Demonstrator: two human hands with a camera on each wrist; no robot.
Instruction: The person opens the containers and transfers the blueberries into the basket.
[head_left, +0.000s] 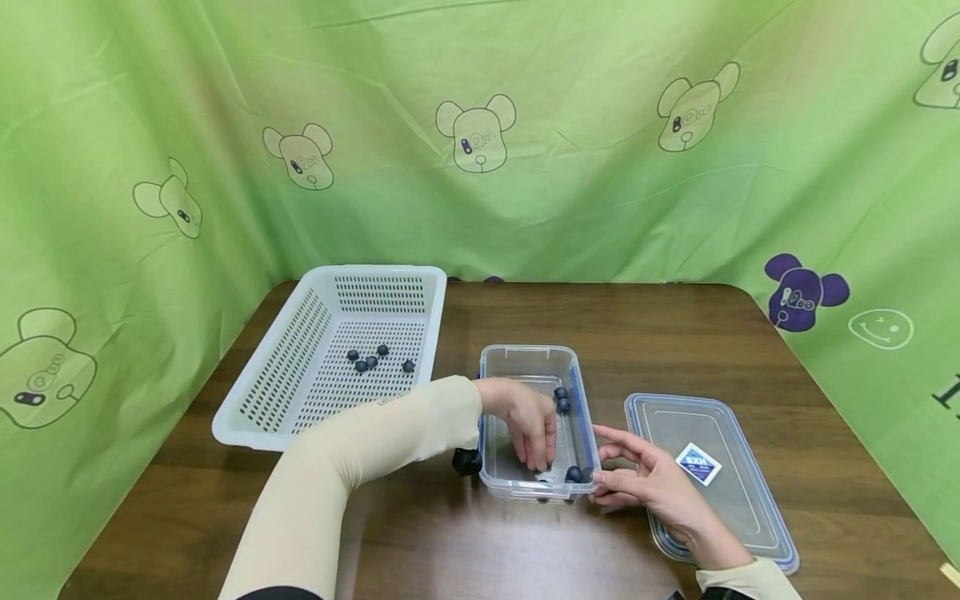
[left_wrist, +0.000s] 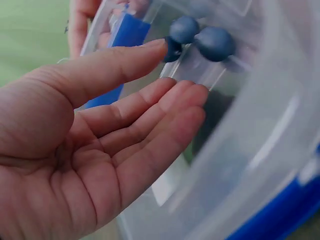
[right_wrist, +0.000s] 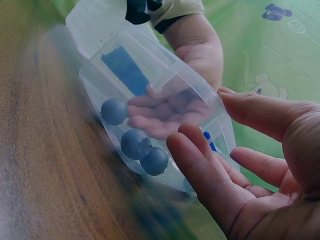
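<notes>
A clear plastic container (head_left: 537, 492) with blue side strips holds several dark blue balls (head_left: 562, 406). Inside it is my left hand (head_left: 531, 421), pointing down, with nothing visible in its fingers. In the left wrist view that hand (left_wrist: 115, 130) has its palm showing and fingers loosely extended just below the balls (left_wrist: 216, 44). My right hand (head_left: 656, 487) touches the container's near right corner with fingertips. Seen in the right wrist view, this hand (right_wrist: 260, 150) has spread, fairly straight fingers against the clear wall, and three balls (right_wrist: 135, 144) lie beyond them.
A white perforated basket (head_left: 258, 439) stands at the left with several blue balls (head_left: 371, 362) on its bottom. To the right, a clear lid (head_left: 738, 492) with a blue-white label lies on the wooden table (head_left: 600, 333). Green printed cloth (head_left: 562, 208) hangs around the table.
</notes>
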